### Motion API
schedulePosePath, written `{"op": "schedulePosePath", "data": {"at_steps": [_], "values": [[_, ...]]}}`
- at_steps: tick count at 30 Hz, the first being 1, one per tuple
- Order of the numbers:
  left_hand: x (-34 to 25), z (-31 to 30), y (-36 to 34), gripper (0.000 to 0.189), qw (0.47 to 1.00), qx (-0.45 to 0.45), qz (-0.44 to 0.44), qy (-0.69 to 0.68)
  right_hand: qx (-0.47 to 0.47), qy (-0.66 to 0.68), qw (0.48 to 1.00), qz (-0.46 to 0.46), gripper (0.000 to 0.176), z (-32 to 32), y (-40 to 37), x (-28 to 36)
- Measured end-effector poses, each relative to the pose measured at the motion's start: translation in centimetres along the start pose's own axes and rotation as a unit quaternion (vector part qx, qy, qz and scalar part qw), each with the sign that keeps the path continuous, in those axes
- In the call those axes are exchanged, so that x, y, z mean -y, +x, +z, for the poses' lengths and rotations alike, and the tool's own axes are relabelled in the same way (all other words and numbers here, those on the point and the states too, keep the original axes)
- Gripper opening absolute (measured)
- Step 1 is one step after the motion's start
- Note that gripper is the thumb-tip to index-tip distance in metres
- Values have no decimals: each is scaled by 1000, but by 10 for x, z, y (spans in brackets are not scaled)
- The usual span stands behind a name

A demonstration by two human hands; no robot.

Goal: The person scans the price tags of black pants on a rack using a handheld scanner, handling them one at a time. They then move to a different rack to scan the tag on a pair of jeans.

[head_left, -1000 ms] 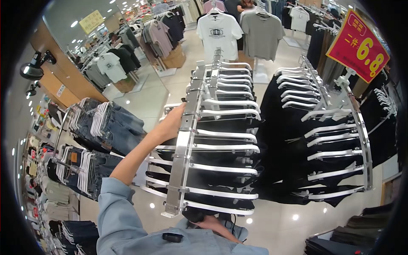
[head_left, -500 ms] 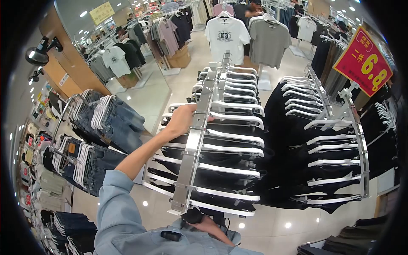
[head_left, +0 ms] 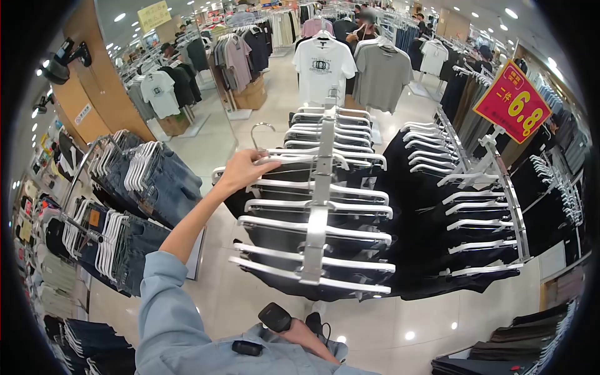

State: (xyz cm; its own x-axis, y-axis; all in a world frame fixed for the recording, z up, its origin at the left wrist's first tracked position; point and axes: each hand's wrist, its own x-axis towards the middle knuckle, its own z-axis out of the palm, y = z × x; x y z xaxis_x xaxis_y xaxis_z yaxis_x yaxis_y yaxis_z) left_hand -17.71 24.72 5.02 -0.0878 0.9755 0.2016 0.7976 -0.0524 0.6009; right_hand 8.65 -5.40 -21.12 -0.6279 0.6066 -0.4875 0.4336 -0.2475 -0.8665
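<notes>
My left hand is closed on the end of a white hanger at the left side of the central rack. A bare metal hook sticks up just above my fingers, off the rail. Dark garments hang below the white hangers along the metal rail. Low in front of my body, my right hand is at a small black object with rounded corners; it seems to hold it, though its fingers are hidden.
Right of the rack stands another rail of dark garments, with a red price sign above. Jeans hang at the left, beside a mirror. White and grey T-shirts hang ahead. A person stands behind them.
My left hand has moved left and back from the rail, and a hanger's hook now shows above it. The rack appears shifted right in view. My right hand and the black object show more fully.
</notes>
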Motion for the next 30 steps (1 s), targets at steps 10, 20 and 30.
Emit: {"op": "schedulePosePath", "data": {"at_steps": [10,20,30], "values": [[141,-105,-114,62,996,-35,-78,18,37,-72,997,-11,59,73,2,7],[181,-218,-257,52,973,-122,-162,114,96,-119,987,-52,44,163,-4,7],[184,-296,-374,34,943,-233,-69,228,90,-33,994,-61,41,202,-7,55]]}}
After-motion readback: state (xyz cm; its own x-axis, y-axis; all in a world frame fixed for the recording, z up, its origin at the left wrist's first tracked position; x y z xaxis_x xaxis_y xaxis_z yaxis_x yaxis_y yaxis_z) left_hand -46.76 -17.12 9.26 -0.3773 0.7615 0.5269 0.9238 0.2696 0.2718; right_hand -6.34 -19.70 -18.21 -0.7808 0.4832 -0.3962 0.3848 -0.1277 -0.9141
